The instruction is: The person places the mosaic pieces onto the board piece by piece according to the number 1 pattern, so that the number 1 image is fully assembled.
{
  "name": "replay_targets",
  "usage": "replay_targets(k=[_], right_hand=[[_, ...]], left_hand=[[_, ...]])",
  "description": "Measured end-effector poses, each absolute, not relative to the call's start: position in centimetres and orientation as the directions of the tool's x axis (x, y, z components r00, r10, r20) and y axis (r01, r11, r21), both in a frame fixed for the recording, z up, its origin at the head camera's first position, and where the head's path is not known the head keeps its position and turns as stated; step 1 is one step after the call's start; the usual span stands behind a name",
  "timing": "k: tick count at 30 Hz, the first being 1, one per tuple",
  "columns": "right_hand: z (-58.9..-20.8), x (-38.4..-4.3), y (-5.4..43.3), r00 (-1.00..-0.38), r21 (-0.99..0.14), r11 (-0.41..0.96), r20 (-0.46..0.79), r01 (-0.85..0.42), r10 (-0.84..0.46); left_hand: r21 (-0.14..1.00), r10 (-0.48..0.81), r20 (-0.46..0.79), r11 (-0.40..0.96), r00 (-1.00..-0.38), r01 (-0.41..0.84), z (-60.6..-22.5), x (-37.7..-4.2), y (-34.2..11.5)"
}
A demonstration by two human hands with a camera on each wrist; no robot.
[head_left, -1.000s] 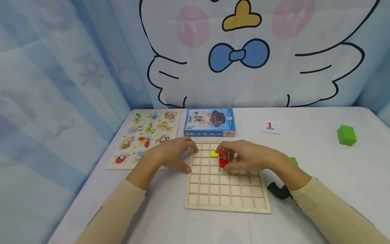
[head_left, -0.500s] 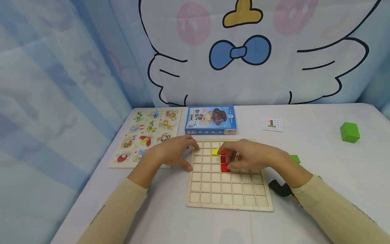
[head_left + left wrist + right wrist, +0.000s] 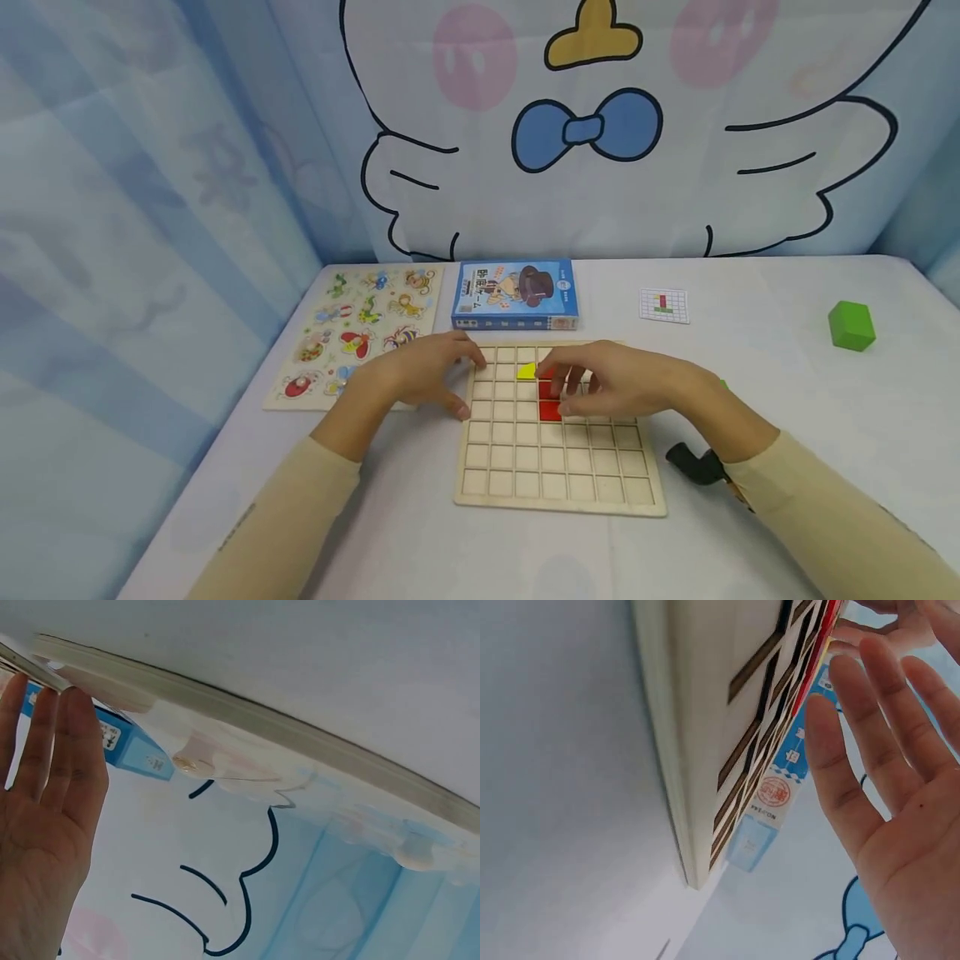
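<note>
A wooden grid board (image 3: 555,492) lies in front of me in the head view. My left hand (image 3: 427,371) is at its left edge, thumb and fingers spread; the left wrist view shows nearly straight fingers (image 3: 79,742) meeting the board's edge. My right hand (image 3: 622,379) is over the upper middle cells, fingertips at a column of red squares (image 3: 550,411) and thumb tip beside the lowest one. Part of the red is hidden under the fingers. Left of the red sits a yellow piece (image 3: 526,372), partly covered by the index finger. Extended fingers (image 3: 851,705) show in the right wrist view.
Behind the board are a blue box (image 3: 514,296) and a small card (image 3: 663,306) with a coloured grid pattern. An animal picture board (image 3: 303,342) lies left. To the right are a green cube (image 3: 852,327) and a black curved object (image 3: 696,464), partly behind the right sleeve.
The red now reaches further toward me, lying as a straight column in the cells; my right thumb shifted slightly with it. My left hand stays at the board's edge.
</note>
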State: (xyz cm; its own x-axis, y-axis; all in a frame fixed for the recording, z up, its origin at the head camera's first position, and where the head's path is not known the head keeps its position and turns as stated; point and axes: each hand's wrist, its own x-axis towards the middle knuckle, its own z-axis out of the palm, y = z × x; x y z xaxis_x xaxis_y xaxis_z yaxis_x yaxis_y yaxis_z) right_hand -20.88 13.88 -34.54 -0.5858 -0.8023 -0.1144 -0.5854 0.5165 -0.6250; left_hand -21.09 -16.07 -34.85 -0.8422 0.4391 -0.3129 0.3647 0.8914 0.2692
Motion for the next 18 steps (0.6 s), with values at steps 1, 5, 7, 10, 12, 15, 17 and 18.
replay_targets(k=[1, 5, 7, 10, 12, 15, 17, 18], right_hand=[[-34.4, -20.9, 14.1, -0.59, -0.622, 0.517, -0.107, -0.589, -0.8], [-33.9, -21.0, 15.1, -0.617, -0.603, 0.521, -0.061, -0.604, -0.785], [-33.7, -21.1, 15.7, -0.635, -0.597, 0.528, -0.04, -0.604, -0.772], [-33.6, -21.1, 16.4, -0.65, -0.601, 0.53, -0.022, -0.599, -0.76], [-33.6, -21.1, 16.9, -0.655, -0.604, 0.528, -0.014, -0.597, -0.756], [-33.8, -21.0, 17.5, -0.662, -0.601, 0.532, -0.006, -0.596, -0.749], [-33.9, -20.9, 17.9, -0.663, -0.6, 0.533, -0.006, -0.596, -0.748], [-34.0, -20.9, 18.1, -0.665, -0.6, 0.536, -0.008, -0.594, -0.747]], left_hand=[[0.268, 0.435, -0.314, 0.893, -0.844, 0.361, -34.9, -21.1, -16.0], [0.266, 0.42, -0.316, 0.9, -0.851, 0.346, -34.9, -20.9, -15.9], [0.265, 0.42, -0.313, 0.9, -0.852, 0.346, -34.9, -20.9, -15.9], [0.269, 0.423, -0.316, 0.898, -0.85, 0.347, -34.8, -20.9, -15.8], [0.269, 0.421, -0.319, 0.899, -0.849, 0.345, -34.8, -20.9, -15.8], [0.269, 0.421, -0.319, 0.899, -0.849, 0.345, -34.8, -20.9, -15.8], [0.272, 0.42, -0.319, 0.9, -0.85, 0.342, -34.7, -20.9, -15.8], [0.271, 0.419, -0.321, 0.9, -0.85, 0.341, -34.7, -20.9, -15.8]])
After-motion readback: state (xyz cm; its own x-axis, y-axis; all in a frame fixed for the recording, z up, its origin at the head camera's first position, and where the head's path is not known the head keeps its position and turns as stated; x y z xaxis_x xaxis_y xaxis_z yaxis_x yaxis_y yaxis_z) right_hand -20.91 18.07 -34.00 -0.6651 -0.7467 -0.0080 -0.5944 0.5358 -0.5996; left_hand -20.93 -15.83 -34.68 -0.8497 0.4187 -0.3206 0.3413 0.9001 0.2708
